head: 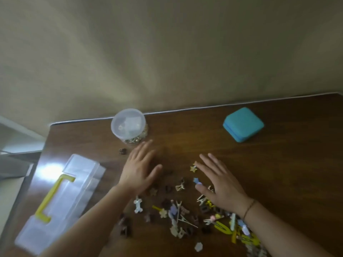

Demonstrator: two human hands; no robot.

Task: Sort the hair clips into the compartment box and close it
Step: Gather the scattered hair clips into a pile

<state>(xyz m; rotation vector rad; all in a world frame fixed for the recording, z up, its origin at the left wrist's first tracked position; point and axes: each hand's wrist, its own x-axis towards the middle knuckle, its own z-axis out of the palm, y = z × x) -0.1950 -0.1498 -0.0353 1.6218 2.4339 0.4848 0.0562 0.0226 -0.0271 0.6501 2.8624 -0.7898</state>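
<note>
Both hands flat among scattered hair clips.

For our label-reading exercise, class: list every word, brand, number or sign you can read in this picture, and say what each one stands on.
None can be read.
Compartment box: clear lid with a yellow handle, no print visible.
Round tub: something pale shows through the lid, too blurred to tell whether it carries text.
Teal case: plain.
Hair clips: too small and blurred.
</note>
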